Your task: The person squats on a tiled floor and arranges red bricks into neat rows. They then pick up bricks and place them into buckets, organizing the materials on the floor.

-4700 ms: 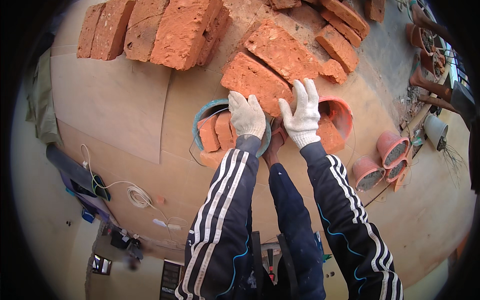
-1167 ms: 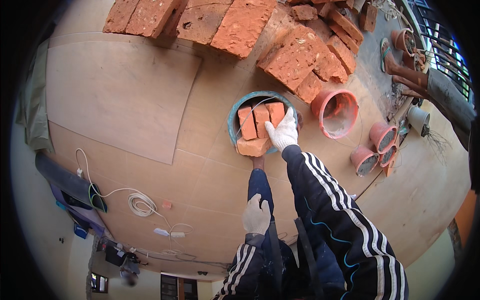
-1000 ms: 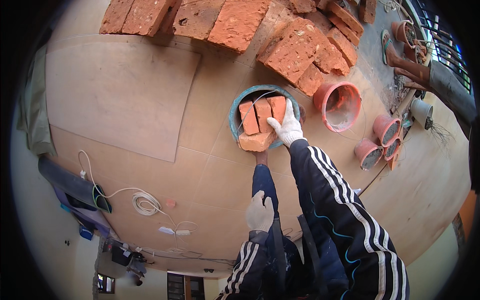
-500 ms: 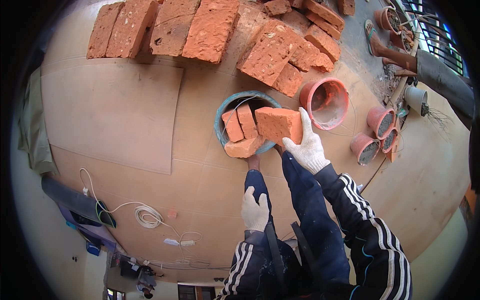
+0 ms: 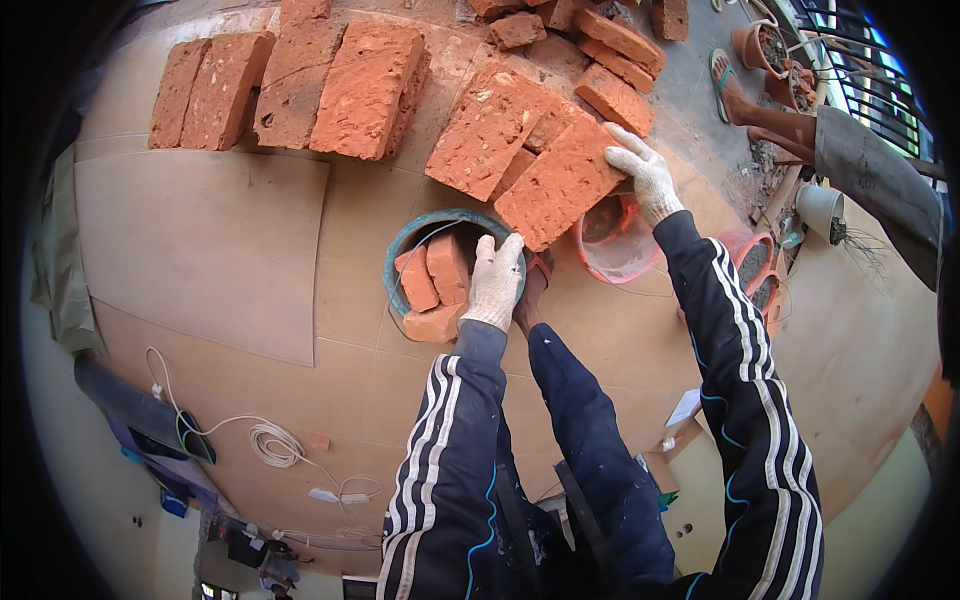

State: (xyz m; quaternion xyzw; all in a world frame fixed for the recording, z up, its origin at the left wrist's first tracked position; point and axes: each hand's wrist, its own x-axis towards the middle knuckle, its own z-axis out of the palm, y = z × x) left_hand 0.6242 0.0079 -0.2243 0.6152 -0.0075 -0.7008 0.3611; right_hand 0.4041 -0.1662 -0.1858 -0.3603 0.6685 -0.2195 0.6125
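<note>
A long orange-red brick point(image 5: 560, 185) is tilted in front of the brick pile, its broad face showing. My gloved right hand point(image 5: 645, 172) grips it at the far right end. My left hand point(image 5: 492, 285), also gloved, has its fingertips against the brick's near left corner, above the rim of a turquoise bucket point(image 5: 445, 218). Inside that bucket stand brick pieces point(image 5: 447, 270), and another piece point(image 5: 433, 323) lies at its near edge. The brick partly covers a red bucket point(image 5: 640, 262) to the right.
Loose bricks point(image 5: 487, 130) are piled just beyond, and a row of bricks point(image 5: 365, 90) stands at far left. Mortar-filled red pails point(image 5: 750, 252) and a grey pail point(image 5: 820, 210) sit right. Another person's sandalled foot point(image 5: 733, 92) is far right. A coiled white cable point(image 5: 275, 445) lies near left.
My right hand has carried the brick away from above the turquoise bucket, farther off and turned to show its long face. My left hand has risen from beside my leg to the brick's corner.
</note>
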